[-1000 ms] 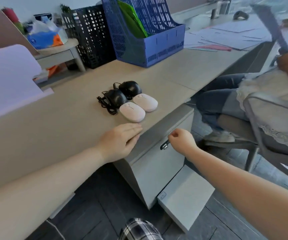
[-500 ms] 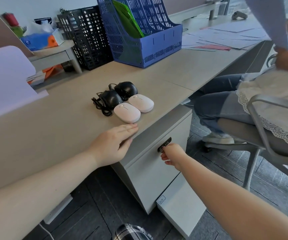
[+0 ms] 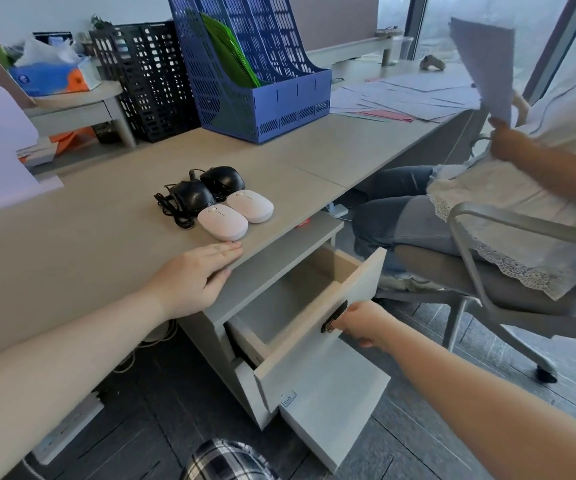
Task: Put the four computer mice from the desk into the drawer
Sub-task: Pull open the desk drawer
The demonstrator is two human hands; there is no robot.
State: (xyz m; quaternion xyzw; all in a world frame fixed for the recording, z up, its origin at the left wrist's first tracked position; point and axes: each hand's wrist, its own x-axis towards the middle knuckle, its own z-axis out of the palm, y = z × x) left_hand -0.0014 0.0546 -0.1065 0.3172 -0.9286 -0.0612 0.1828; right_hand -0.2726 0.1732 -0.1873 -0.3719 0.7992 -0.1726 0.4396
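Four computer mice sit in a tight cluster at the centre of the frame on the tabletop (image 3: 72,237), near its front edge. The two white mice (image 3: 223,222) (image 3: 250,206) are flat smooth ovals, side by side, long axes running from upper left to lower right. Behind them the two black mice (image 3: 192,199) (image 3: 222,178) are rounder, with bundled cables. The drawer (image 3: 359,278) below stands open, its inside bare. The right hand (image 3: 362,323) has its grip curled on the drawer handle (image 3: 334,317). The left hand (image 3: 193,275) lies flat with fingers together on the tabletop edge, holding nothing.
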